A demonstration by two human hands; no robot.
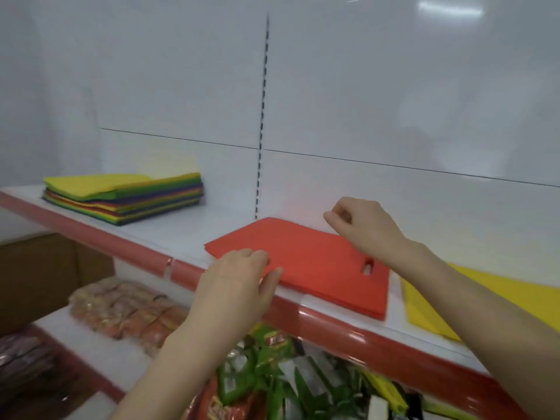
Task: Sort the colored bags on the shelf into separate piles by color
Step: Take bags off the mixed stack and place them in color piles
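A flat red bag (309,262) with a handle slot lies on the white shelf (188,234), near its front edge. My left hand (239,286) rests at the bag's front left corner, fingers lightly curled against its edge. Over the bag's far right edge hovers my right hand (360,225), fingers curled loosely with nothing visible in them. A mixed stack of bags (124,197), yellow on top with green, red and dark layers below, sits at the shelf's far left. A yellow bag (497,301) lies flat to the right, partly hidden by my right forearm.
The shelf has a red front rail (121,244) and a white back panel with a slotted upright (262,122). Below, a lower shelf holds packaged snacks (121,307) and green and red packets (272,374). A brown cardboard box (39,274) stands at the left.
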